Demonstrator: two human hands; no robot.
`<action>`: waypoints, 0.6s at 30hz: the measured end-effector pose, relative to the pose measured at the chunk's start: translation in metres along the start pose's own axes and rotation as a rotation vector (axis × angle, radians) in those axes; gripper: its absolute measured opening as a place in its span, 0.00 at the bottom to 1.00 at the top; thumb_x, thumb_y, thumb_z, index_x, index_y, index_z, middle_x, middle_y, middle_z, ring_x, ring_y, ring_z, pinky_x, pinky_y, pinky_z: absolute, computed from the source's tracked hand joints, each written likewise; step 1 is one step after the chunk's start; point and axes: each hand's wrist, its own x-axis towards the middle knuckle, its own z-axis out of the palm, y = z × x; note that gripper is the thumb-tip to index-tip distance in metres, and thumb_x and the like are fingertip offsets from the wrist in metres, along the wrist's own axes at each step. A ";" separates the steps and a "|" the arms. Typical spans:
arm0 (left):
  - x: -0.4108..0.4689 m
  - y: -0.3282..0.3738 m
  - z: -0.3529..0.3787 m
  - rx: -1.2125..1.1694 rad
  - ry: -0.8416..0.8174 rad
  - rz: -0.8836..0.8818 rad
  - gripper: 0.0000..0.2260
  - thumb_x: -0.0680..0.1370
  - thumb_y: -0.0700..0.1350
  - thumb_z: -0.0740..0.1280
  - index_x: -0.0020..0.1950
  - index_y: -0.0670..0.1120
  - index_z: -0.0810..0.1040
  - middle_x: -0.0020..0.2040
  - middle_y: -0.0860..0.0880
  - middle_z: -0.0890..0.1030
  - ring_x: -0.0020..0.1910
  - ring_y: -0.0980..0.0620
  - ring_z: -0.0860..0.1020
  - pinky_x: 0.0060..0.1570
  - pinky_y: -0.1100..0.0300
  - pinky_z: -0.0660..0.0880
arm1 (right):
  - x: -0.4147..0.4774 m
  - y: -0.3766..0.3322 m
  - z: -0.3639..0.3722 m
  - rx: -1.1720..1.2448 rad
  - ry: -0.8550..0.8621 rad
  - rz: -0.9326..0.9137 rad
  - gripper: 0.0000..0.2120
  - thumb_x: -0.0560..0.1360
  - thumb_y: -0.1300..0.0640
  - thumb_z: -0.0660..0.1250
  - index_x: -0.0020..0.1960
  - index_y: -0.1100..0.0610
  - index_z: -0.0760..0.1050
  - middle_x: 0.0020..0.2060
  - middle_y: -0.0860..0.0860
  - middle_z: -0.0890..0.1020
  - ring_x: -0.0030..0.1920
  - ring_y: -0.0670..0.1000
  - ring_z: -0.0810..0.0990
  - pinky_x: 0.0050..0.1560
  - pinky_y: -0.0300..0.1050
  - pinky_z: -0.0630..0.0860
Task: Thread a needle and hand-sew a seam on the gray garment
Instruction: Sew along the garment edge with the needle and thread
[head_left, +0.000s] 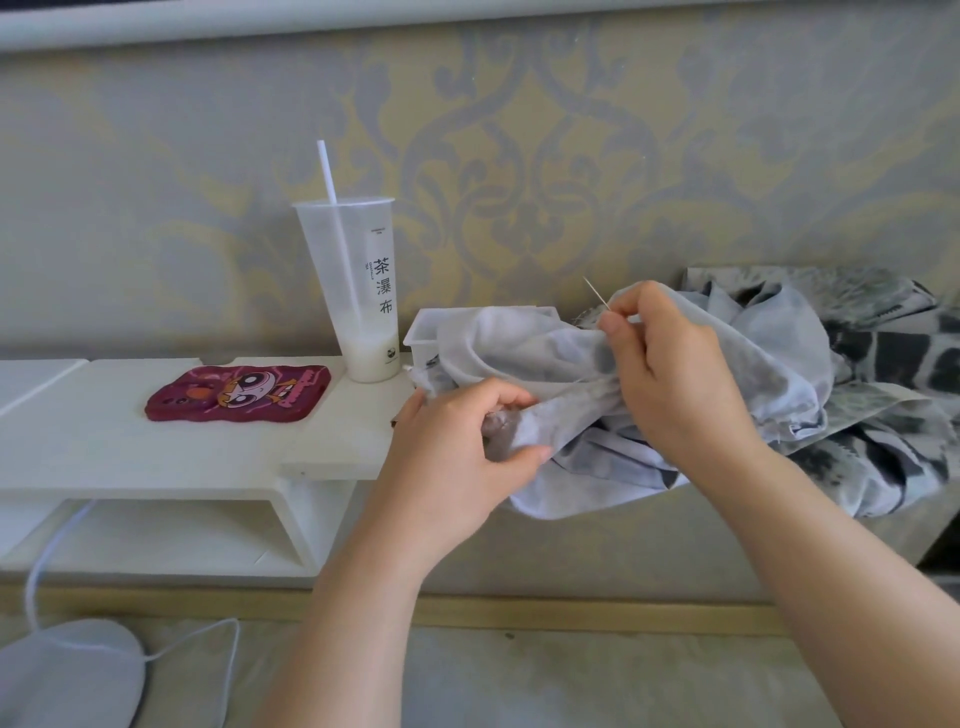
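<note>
Stitching seems in hand: the right hand (670, 374) pinches the needle (596, 294) in its fingers at the gray garment (524, 343), gripped by the left hand (457, 452) beside the bench (104, 431); next likely calls for drawing the needle clear.

The garment (545, 353) hung at centre, the left hand (457, 457) on it at eight o'clock, the right hand (670, 374) at its top on the needle (595, 292). A box (423, 325) stood behind. On the shelf (104, 441), a cup (358, 291) stood at ten o'clock, a phone case (239, 392) at nine. Patterned cloth (893, 364) lay at three.
</note>
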 end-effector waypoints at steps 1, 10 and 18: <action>-0.001 0.000 0.001 0.009 -0.005 -0.008 0.14 0.69 0.52 0.74 0.51 0.60 0.74 0.44 0.63 0.77 0.48 0.61 0.75 0.59 0.50 0.71 | 0.000 0.001 0.001 0.002 -0.004 0.006 0.08 0.80 0.51 0.56 0.46 0.54 0.67 0.24 0.49 0.70 0.25 0.49 0.67 0.30 0.48 0.66; -0.004 0.000 -0.006 0.120 0.057 0.091 0.11 0.67 0.57 0.70 0.40 0.56 0.71 0.38 0.61 0.74 0.39 0.66 0.70 0.47 0.61 0.64 | 0.002 0.002 0.005 0.031 0.041 0.004 0.08 0.80 0.52 0.56 0.45 0.54 0.67 0.22 0.46 0.67 0.25 0.46 0.67 0.28 0.45 0.62; -0.006 -0.002 -0.016 0.201 0.010 -0.105 0.15 0.69 0.65 0.63 0.37 0.54 0.74 0.39 0.60 0.78 0.42 0.65 0.73 0.71 0.47 0.55 | -0.001 0.001 0.006 0.028 0.046 0.002 0.08 0.81 0.52 0.56 0.45 0.54 0.68 0.24 0.47 0.69 0.27 0.47 0.68 0.28 0.44 0.64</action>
